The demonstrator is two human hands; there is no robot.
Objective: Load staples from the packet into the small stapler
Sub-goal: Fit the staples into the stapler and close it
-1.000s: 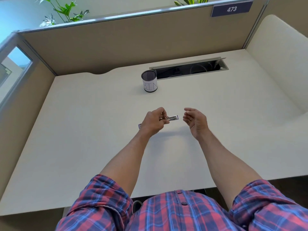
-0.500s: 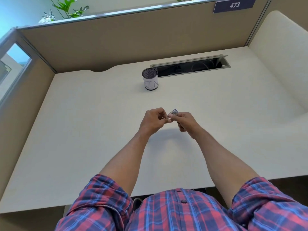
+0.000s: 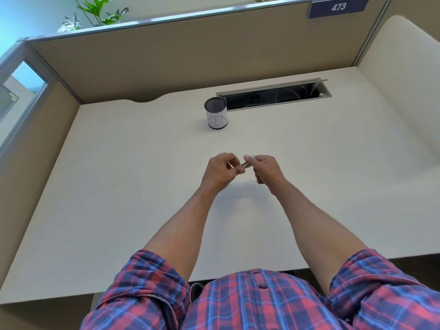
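Presently, item by item, with the mesh cup marked "BIN" as my landmark.

Small stapler: a slim metallic piece held in the air above the tabletop, nearer to me than the cup and slightly to its right. Only a short stretch shows between my two hands; whether it stands open I cannot tell.

Left hand: fingers curled, pinching the stapler's left end between thumb and fingertips.

Right hand: fingers curled round the stapler's right end, thumb pressed on top; a bit of silver pokes out above the thumb.

Staples and packet: too small or hidden to make out; I cannot place them.

Mesh cup: upright on the tabletop, dark rim, white label.

Cable slot: long opening in the tabletop just right of and behind the cup, lid raised, dark inside.

Partition: tan panel behind the cup, bearing a number plate reading 473 far to the cup's upper right.

Plaid sleeves: nearest me, both forearms bare.
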